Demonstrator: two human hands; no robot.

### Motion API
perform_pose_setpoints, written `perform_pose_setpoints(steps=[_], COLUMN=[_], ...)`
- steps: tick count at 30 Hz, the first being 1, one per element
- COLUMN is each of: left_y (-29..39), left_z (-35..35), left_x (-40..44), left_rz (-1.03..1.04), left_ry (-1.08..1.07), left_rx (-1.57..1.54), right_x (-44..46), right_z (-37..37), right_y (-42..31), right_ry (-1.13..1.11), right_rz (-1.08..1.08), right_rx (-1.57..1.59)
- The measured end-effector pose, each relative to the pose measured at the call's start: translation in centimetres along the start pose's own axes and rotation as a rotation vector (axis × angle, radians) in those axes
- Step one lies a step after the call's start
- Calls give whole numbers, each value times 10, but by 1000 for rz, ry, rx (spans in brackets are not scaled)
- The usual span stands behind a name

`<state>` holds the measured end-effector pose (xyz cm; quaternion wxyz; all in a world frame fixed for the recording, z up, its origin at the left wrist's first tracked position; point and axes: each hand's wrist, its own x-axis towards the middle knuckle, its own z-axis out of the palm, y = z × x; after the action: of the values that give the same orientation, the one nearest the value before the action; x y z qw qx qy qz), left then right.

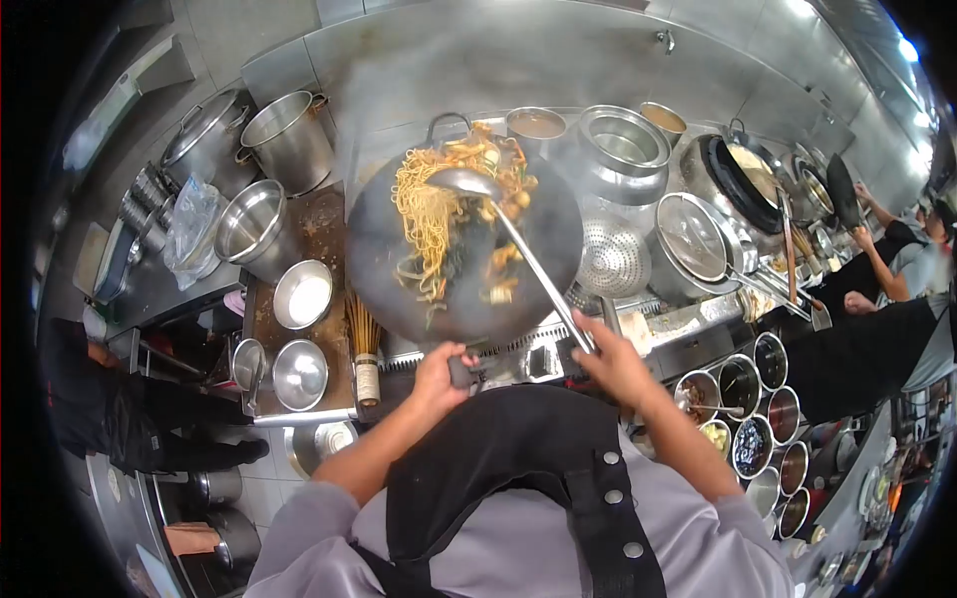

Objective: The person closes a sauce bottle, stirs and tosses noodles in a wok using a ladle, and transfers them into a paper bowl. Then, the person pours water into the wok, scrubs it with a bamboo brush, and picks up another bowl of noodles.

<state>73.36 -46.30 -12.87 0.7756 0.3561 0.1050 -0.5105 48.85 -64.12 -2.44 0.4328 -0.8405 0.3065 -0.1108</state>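
A large dark wok (pixel 543 269) sits on the stove in front of me, with steam around it. Yellow noodles (pixel 424 209) lie in its left and middle part, mixed with vegetables (pixel 498 164) and darker greens toward the far side and centre. My left hand (pixel 442 379) is closed around the wok's handle (pixel 460 373) at the near edge. In my right hand (pixel 606 357) is the long handle of a metal ladle (pixel 466 181); its bowl is turned underside up over the noodles. Whether the bowl touches the food I cannot tell.
Right of the wok are a perforated strainer (pixel 610 257), a mesh sieve (pixel 690 237) and a stacked pot (pixel 625 149). Steel bowls (pixel 302 295) and a bamboo brush (pixel 366 374) stand left. Ingredient tins (pixel 752 445) line my right. Other people (pixel 867 339) work on both sides.
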Motion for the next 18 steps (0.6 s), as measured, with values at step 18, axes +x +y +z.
perform_pose_setpoints(steps=[18], left_y=[70], left_z=[55], left_x=[125], left_rz=[76], left_ry=[-28], left_rx=[-78], right_x=[89], right_z=[13], right_y=[-10], right_ry=[211], right_rz=[149], right_rx=[440])
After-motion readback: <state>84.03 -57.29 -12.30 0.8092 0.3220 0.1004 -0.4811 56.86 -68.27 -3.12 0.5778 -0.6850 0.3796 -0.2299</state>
